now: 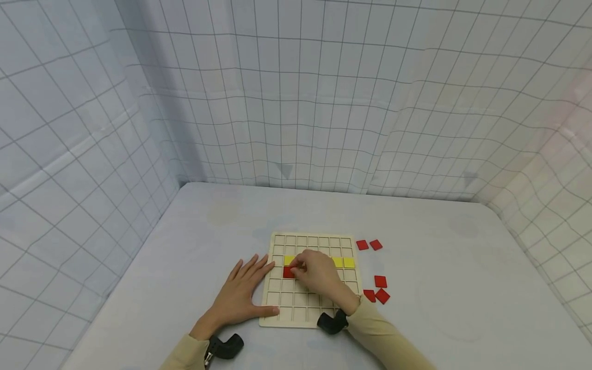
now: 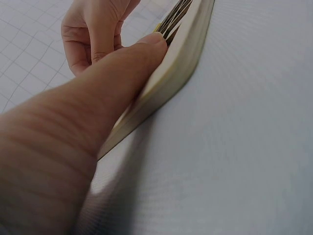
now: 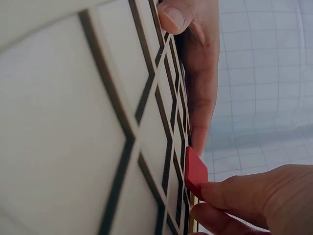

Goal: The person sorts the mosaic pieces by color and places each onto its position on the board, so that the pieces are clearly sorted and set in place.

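Observation:
A pale grid board (image 1: 285,313) lies on the table, its cells framed by thin raised strips. My right hand (image 1: 318,272) reaches over it, thumb and fingers pinching a red square tile (image 1: 289,272) by its edge at a cell on the board's left side; the right wrist view shows this red tile (image 3: 195,171) against the grid. Just behind it lies a yellow tile (image 1: 289,260), and more yellow tiles (image 1: 343,262) show in that row, partly covered by the hand. With fingers spread straight, my left hand (image 1: 240,295) rests along the left edge, its thumb on the board's near border.
Loose red tiles lie to the right of the board: two near its far corner (image 1: 369,245) and several lower down (image 1: 381,281). White cloth walls with a dark grid (image 1: 296,103) rise behind and beside the white table (image 1: 444,288).

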Demonstrator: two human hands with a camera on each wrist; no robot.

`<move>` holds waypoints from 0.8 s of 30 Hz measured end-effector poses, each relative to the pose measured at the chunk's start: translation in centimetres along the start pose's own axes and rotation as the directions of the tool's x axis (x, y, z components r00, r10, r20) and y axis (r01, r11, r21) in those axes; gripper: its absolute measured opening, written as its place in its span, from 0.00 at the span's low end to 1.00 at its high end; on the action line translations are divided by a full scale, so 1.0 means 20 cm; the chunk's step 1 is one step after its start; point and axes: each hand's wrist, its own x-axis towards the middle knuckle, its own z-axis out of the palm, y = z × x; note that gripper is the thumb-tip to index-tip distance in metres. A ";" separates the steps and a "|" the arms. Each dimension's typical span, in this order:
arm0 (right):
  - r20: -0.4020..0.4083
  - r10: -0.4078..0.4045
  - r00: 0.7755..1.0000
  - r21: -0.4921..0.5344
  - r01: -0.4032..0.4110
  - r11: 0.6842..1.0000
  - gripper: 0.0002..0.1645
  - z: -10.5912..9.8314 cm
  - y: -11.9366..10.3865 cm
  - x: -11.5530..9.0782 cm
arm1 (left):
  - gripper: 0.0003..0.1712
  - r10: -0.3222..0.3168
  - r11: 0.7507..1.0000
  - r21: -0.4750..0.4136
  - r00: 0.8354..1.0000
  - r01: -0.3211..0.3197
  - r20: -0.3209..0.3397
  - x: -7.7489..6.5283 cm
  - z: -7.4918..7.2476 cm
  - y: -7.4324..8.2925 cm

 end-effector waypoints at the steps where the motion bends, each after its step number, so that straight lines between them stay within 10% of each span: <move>1: -0.006 -0.006 1.000 -0.007 0.006 1.000 0.04 0.00 0.00 0.00 | 0.59 0.003 1.000 -0.001 1.000 -0.003 -0.005 0.00 0.00 0.00; 24: 0.062 -0.036 0.997 0.031 0.034 0.999 0.06 -0.02 0.04 -0.03 | 0.59 0.006 1.000 0.001 1.000 -0.006 0.002 0.00 -0.01 0.00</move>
